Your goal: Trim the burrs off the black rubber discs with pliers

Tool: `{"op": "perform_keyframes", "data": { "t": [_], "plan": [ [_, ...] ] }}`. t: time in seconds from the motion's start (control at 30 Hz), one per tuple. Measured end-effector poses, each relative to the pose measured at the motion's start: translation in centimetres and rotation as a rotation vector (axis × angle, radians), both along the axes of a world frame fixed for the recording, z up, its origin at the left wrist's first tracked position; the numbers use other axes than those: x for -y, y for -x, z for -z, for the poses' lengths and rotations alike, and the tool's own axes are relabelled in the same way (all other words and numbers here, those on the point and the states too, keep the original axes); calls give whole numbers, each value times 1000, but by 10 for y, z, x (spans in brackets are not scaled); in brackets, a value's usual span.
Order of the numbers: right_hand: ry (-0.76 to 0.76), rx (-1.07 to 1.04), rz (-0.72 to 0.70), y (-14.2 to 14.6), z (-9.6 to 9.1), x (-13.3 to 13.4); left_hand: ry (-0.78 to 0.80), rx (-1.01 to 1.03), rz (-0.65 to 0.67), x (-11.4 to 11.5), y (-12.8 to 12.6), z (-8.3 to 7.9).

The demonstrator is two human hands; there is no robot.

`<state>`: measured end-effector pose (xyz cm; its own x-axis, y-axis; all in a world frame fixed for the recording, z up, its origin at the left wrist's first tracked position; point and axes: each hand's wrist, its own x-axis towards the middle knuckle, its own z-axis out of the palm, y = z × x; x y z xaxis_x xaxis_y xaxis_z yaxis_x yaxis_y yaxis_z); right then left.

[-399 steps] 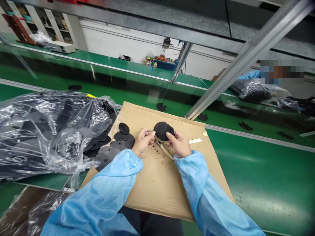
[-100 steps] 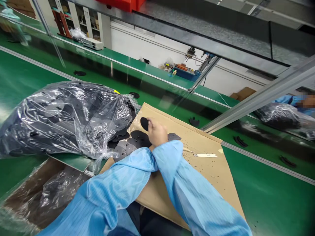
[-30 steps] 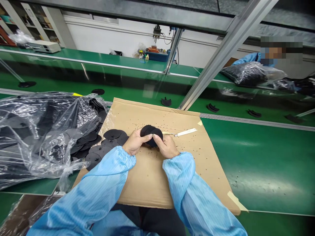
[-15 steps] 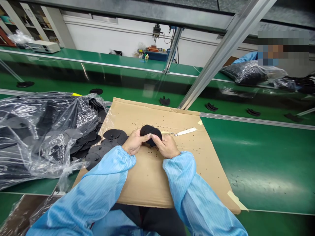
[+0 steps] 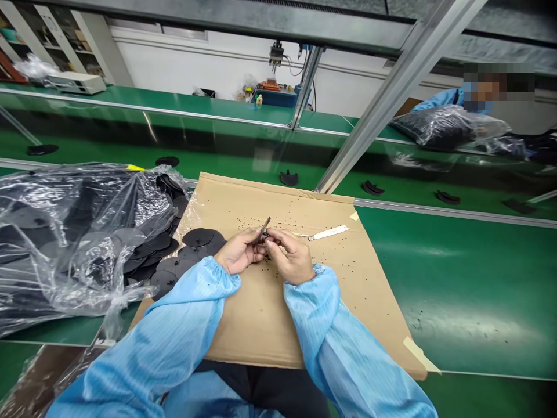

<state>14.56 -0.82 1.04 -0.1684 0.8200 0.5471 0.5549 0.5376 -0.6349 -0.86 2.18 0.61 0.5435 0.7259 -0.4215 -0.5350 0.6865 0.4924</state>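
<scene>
Two blue sleeves (image 5: 174, 325) reach in from the near edge over a sheet of brown cardboard (image 5: 256, 325). Above its middle, the left hand (image 5: 238, 253) grips a thin black disc (image 5: 264, 227), turned almost edge-on, between thumb and fingers. The right hand (image 5: 292, 258) is narrowed, its fingertips drawn together at the disc; whether they pinch something small cannot be made out.

Tiny dark crumbs (image 5: 282, 255) lie scattered around and beneath the hands — a likely sign that many pieces have been worked already. The disc in hand appears partway through. A white strip (image 5: 328, 233) lies to the right of the hands. At the cardboard's left side, loose black discs (image 5: 203, 238) overlap, small knobs showing on some, and beside them a clear plastic bag (image 5: 87, 232) bulges with more — so plenty seems left.

Beyond, black pieces (image 5: 289, 178) sit spaced along a green surface (image 5: 243, 165), perhaps finished ones. Farther off, at right, a co-worker's blue sleeve (image 5: 437, 98) shows behind another filled bag (image 5: 435, 126).
</scene>
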Motion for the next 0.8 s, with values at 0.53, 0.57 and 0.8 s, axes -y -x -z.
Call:
{"op": "perform_keyframes", "data": {
  "t": [0.53,0.57,0.8],
  "plan": [
    [206,-93,75,0,0,-2,-159,-93,-247,0,-8,4],
    [274,-104,72,0,1,-2,-175,-90,-282,0,-9,4],
    [471,-362,270,2,14,-9,-221,-217,-247,3,-16,1]
  ]
}}
